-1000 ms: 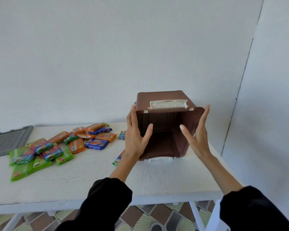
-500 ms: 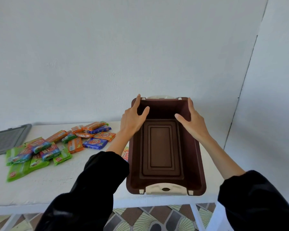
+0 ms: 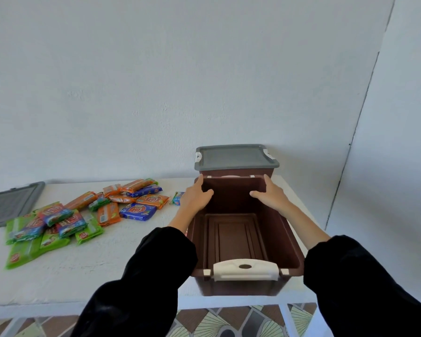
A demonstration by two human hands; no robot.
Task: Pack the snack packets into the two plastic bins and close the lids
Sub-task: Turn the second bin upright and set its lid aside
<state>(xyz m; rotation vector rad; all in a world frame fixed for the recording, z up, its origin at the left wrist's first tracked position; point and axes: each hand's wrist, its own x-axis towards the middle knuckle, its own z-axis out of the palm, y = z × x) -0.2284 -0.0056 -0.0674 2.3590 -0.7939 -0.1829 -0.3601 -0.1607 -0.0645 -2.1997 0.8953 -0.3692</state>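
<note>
We have tipped the open bin (image 3: 243, 237) down flat onto the table (image 3: 107, 259), so packing can start. Our left hand (image 3: 196, 197) and right hand (image 3: 270, 197) grip its far rim; snack packets (image 3: 83, 212) lie at nine o'clock (the second bin (image 3: 236, 170) at twelve, lidded).

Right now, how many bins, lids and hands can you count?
Brown bins: 2, the open bin and the lidded bin behind it
Grey lids: 2, the shut lid on the back one and the loose lid at far left
Hands: 2, left hand and right hand
Total: 6
</note>
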